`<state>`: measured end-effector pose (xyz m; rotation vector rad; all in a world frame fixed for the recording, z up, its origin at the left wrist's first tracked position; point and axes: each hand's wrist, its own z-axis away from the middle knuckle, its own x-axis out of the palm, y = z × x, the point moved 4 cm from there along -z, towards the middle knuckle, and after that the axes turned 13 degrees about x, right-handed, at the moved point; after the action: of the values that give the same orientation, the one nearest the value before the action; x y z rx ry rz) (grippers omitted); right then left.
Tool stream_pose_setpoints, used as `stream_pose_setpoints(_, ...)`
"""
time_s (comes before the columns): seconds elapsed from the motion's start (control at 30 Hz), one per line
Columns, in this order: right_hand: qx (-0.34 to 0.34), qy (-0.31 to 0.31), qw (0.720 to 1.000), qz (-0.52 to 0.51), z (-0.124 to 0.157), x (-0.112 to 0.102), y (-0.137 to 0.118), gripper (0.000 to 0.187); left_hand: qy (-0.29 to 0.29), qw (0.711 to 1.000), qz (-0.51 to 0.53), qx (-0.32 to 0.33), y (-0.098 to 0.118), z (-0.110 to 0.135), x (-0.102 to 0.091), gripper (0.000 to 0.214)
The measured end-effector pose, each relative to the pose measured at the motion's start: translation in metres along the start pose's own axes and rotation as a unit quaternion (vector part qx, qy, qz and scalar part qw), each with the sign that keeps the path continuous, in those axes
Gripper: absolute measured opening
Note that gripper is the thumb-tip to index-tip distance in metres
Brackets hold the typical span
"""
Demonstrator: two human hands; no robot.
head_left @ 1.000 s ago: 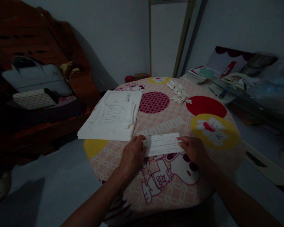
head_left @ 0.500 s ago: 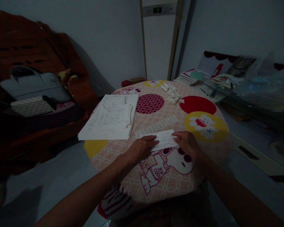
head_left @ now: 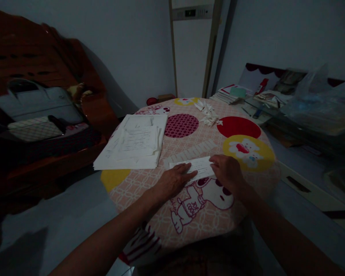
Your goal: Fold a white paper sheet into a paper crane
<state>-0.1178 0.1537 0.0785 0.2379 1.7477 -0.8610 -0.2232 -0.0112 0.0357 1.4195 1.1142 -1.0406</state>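
Observation:
A small white sheet of paper (head_left: 200,165) with handwritten lines lies on the patterned tablecloth (head_left: 186,230) in front of me. My left hand (head_left: 176,177) rests flat on its left part, fingers stretched out and a little apart. At the paper's right edge, my right hand (head_left: 226,170) is closed, thumb and forefinger pinching the edge; its other fingers are curled. Just beyond the sheet is a row of pale paper strips (head_left: 191,151). To the left sits a stack of larger white papers (head_left: 109,157), topped by smaller written sheets (head_left: 139,141).
Crumpled paper scraps (head_left: 208,115) lie at the table's far side. On the right, a glass-topped stand holds plastic bags (head_left: 319,103) and a pile of papers (head_left: 228,96). A wooden bench (head_left: 83,69) with a grey bag (head_left: 43,101) stands left. Behind is a tall white cabinet unit (head_left: 191,57).
My right hand has curled more tightly at the paper's right edge and turned inward. My left hand has shifted slightly right over the sheet. The view has moved a little.

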Motion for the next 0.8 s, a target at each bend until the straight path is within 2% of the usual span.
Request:
stream_pose_setpoints(0.07,-0.021,-0.081,0.993,-0.084,0.004,0.008,-0.018,0.016,-0.005,1.000,-0.013,0.011,0.001,-0.001,0.000,0.044)
stream_pose_setpoints(0.13,-0.010,-0.180,0.975,-0.131,0.006,0.020,-0.028,0.015,-0.007,0.999,-0.026,0.021,0.000,0.000,0.001,0.043)
stream_pose_setpoints(0.23,0.017,-0.235,0.964,-0.126,0.004,0.030,-0.027,0.015,-0.003,0.999,-0.037,0.017,-0.001,0.001,0.002,0.044)
stream_pose_setpoints(0.4,0.043,-0.240,0.967,-0.078,0.001,0.033,-0.019,0.009,0.013,0.999,-0.026,0.015,-0.002,0.003,0.002,0.046)
stream_pose_setpoints(0.6,0.015,-0.209,0.978,-0.005,0.004,0.039,-0.022,0.006,0.029,0.999,-0.020,0.021,-0.003,0.004,0.003,0.046)
stream_pose_setpoints(0.8,0.041,-0.192,0.981,0.000,0.001,0.027,0.000,0.007,0.036,0.999,-0.020,0.025,-0.005,0.004,0.006,0.042)
